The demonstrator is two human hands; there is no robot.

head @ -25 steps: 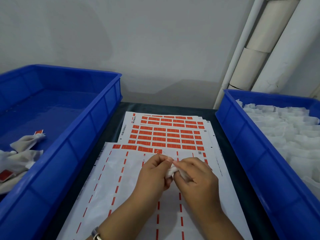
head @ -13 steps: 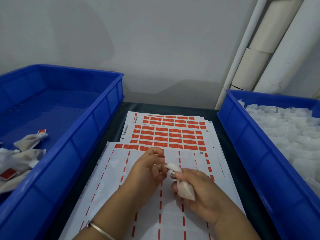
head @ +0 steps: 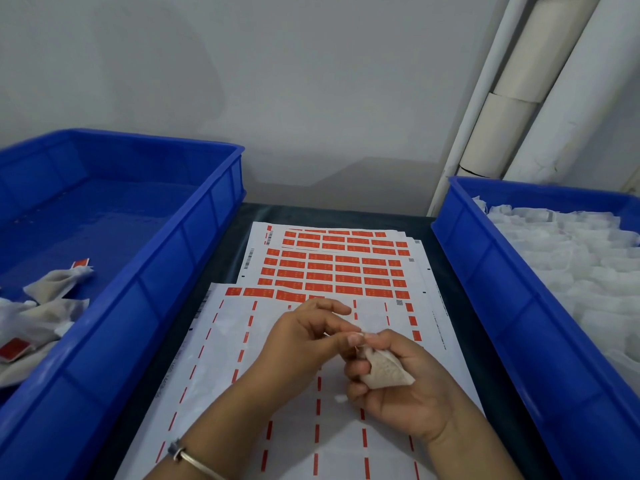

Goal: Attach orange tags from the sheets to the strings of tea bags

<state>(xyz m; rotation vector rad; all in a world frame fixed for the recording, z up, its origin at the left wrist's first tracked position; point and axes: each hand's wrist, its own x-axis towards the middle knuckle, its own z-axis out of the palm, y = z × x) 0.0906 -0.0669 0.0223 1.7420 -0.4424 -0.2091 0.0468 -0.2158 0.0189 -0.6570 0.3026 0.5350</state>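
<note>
Head view: right hand (head: pixel 405 386) now cradles the tea bag (head: pixel 384 370) lower, left hand (head: pixel 304 344) fingers pinching at its top.

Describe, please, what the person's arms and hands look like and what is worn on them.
Both forearms are bare, with no sleeves or gloves in view. The left hand has a thin silver-coloured metal bangle at the wrist. The right hand shows no rings or bands, and its wrist is bare.

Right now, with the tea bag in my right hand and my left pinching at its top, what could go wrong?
1. The left hand pinches something too thin to make out at the small white mesh tea bag; if it is the string, it might slip free.
2. The right hand curls round the bag; squeezing might crush it.
3. The nearest white tag sheet is mostly stripped, so tags demand a farther reach.
</note>
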